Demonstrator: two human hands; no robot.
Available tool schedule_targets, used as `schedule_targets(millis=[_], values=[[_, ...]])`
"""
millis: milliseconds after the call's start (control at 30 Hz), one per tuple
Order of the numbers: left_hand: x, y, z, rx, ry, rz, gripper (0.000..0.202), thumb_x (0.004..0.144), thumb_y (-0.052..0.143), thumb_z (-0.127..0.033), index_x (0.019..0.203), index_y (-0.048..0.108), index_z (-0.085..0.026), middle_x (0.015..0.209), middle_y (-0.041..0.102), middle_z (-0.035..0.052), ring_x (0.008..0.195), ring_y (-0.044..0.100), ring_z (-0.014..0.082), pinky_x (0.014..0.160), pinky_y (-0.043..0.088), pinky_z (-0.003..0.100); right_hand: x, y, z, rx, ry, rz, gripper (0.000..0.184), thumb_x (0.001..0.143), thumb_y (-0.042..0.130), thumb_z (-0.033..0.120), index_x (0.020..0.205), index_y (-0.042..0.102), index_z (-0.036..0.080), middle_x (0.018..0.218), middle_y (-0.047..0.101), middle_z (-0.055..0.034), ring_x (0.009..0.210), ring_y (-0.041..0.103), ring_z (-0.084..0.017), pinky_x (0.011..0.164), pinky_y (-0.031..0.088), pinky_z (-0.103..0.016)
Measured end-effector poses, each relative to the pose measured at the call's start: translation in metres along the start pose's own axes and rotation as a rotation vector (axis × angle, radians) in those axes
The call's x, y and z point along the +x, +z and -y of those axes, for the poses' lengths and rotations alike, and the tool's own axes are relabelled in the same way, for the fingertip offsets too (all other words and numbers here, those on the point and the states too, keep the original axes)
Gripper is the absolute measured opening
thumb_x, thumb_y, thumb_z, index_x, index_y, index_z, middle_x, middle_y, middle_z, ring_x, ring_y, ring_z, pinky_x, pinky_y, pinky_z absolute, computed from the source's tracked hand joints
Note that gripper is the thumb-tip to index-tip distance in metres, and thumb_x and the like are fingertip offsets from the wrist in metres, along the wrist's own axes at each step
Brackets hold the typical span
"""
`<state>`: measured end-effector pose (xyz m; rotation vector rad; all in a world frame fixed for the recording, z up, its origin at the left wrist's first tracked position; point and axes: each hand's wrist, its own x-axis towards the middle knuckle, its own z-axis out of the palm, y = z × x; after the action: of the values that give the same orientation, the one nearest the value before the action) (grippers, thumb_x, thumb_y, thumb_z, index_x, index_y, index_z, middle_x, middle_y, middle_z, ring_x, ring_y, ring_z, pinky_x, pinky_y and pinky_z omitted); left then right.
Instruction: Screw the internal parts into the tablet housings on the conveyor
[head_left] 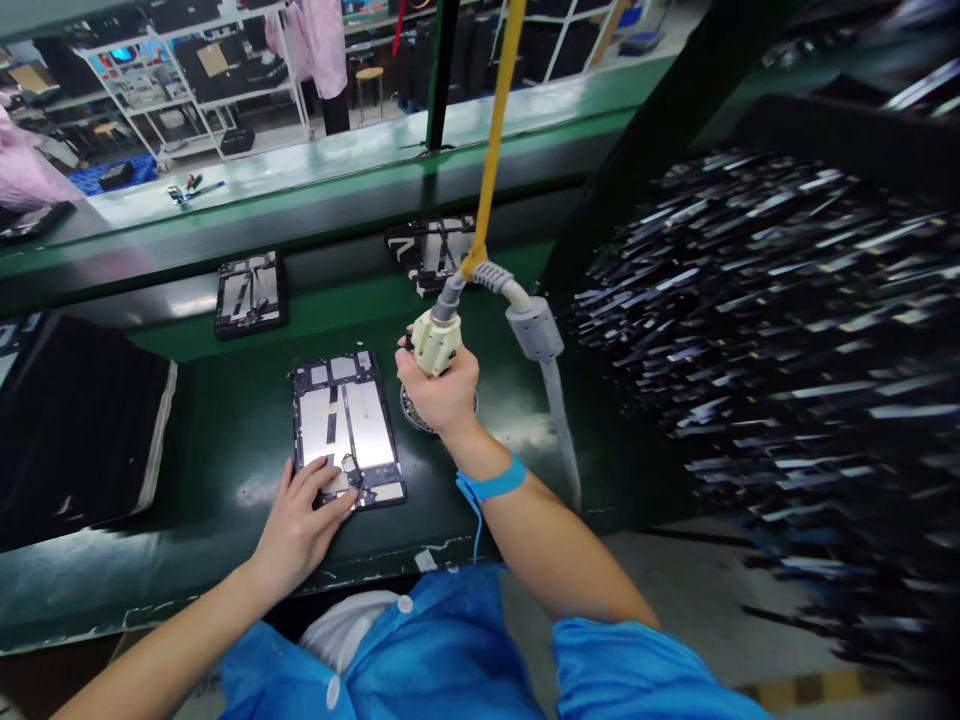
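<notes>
Near the front edge of the worktop lies an opened tablet, the left hand loosely spread on it. Slightly farther, the right hand grips a corded tool; a second opened tablet lies toward the far edge.

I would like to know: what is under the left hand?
The left hand lies partly over the lower end of an opened flat device. The portion directly beneath it is covered and cannot be seen.
</notes>
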<state>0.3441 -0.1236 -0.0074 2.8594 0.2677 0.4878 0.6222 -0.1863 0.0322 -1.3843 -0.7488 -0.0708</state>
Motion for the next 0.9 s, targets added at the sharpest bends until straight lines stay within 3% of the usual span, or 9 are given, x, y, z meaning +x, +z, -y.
schedule_targets(millis=[200,300,700,900], values=[[0.048,0.015,0.036,-0.070,-0.050,-0.011,0.023,0.102,0.058,-0.028,0.117,0.076,-0.029,0.130,0.067,0.0114,0.133,0.057,0.0333,0.109,0.044,0.066,0.000,-0.003,-0.006,-0.003,0.048,0.027,0.018,0.084,0.071,0.031,0.099,0.068,0.021,0.091,0.073,-0.0028,0.076,0.071,-0.018,0.073,0.061,-0.033],[0.065,0.021,0.044,-0.090,-0.063,-0.049,0.023,0.102,0.059,-0.028,0.115,0.077,-0.027,0.130,0.068,0.0115,0.134,0.057,0.0333,0.110,0.041,0.067,0.000,-0.003,-0.011,0.015,0.045,0.040,0.018,0.084,0.071,0.031,0.100,0.068,0.022,0.093,0.073,-0.0034,0.076,0.071,-0.018,0.072,0.061,-0.033],[0.064,0.024,0.044,-0.167,-0.051,-0.025,0.025,0.103,0.057,-0.027,0.117,0.076,-0.029,0.135,0.067,0.0102,0.139,0.052,0.0333,0.115,0.033,0.070,0.006,0.005,-0.010,0.024,0.084,-0.013,0.019,0.082,0.071,0.026,0.100,0.066,0.022,0.088,0.071,-0.0023,0.069,0.069,-0.017,0.067,0.060,-0.034],[0.063,0.025,0.043,-0.185,-0.056,-0.028,0.026,0.102,0.057,-0.027,0.118,0.076,-0.030,0.136,0.067,0.0099,0.141,0.051,0.0325,0.118,0.031,0.069,0.005,0.007,-0.008,0.029,0.113,-0.021,0.017,0.081,0.070,0.025,0.096,0.065,0.022,0.087,0.070,-0.0008,0.057,0.062,-0.012,0.056,0.057,-0.029]])
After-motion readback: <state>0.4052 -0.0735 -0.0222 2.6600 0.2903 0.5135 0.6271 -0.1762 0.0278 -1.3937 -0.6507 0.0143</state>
